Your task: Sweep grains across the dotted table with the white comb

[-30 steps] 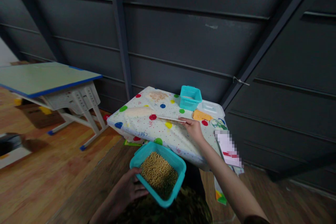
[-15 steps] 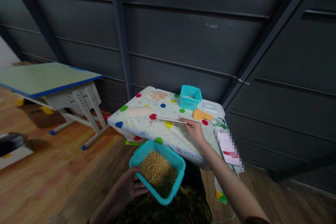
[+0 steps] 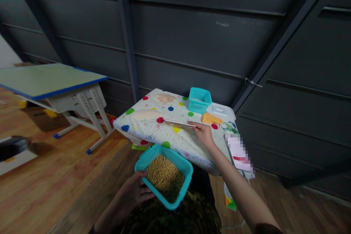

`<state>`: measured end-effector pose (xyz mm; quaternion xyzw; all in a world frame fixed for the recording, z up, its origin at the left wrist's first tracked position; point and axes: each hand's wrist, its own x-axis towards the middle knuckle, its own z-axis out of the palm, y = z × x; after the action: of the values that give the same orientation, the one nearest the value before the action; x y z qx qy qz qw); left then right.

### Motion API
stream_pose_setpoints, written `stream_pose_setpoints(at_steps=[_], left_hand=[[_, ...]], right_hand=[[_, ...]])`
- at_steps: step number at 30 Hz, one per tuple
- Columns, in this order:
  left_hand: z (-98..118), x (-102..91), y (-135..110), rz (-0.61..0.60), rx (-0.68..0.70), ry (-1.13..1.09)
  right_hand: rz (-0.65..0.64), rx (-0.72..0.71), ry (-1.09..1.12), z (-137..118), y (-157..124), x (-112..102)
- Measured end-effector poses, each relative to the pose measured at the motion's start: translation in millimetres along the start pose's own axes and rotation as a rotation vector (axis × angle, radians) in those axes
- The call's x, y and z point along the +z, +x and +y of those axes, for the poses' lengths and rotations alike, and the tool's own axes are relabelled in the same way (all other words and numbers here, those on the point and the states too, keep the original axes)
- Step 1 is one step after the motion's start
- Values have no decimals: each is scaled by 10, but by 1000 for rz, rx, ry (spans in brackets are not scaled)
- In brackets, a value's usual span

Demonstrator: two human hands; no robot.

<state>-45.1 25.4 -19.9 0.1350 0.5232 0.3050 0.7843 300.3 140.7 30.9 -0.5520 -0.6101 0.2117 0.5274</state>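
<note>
My left hand (image 3: pixel 131 196) grips the near left side of a teal plastic box (image 3: pixel 175 198) filled with yellow beans (image 3: pixel 164 177), held just below the front edge of a small table with a polka-dot cloth (image 3: pixel 153 131). My right hand (image 3: pixel 204 134) reaches over the cloth and pinches the end of a thin flat white strip (image 3: pixel 178 123) that points left across the table. Small heaps of pale grain (image 3: pixel 164 98) and white grain (image 3: pixel 144 115) lie on the cloth.
A second teal box (image 3: pixel 199 100), a clear lid (image 3: pixel 221 111), an orange piece (image 3: pixel 210 119) and a patterned disc (image 3: pixel 228 128) sit at the table's far right. Papers (image 3: pixel 237 151) hang off its right edge. A blue-edged desk (image 3: pixel 49 84) stands left, dark wall panels behind.
The view has shifted slightly. The bean box sits a little higher and nearer the table edge. My right hand still holds the strip in much the same place.
</note>
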Motion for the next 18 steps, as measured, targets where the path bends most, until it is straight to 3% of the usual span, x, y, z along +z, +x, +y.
stream_pose_setpoints(at_steps=[8, 14, 18], left_hand=[[20, 15, -46, 2, 13, 7], [-17, 43, -46, -11, 8, 6], [-110, 38, 19, -12, -20, -38]], right_hand=[[-51, -2, 16, 10, -170, -5], [38, -6, -12, -68, -158, -33], [153, -49, -71, -164, -305, -215]])
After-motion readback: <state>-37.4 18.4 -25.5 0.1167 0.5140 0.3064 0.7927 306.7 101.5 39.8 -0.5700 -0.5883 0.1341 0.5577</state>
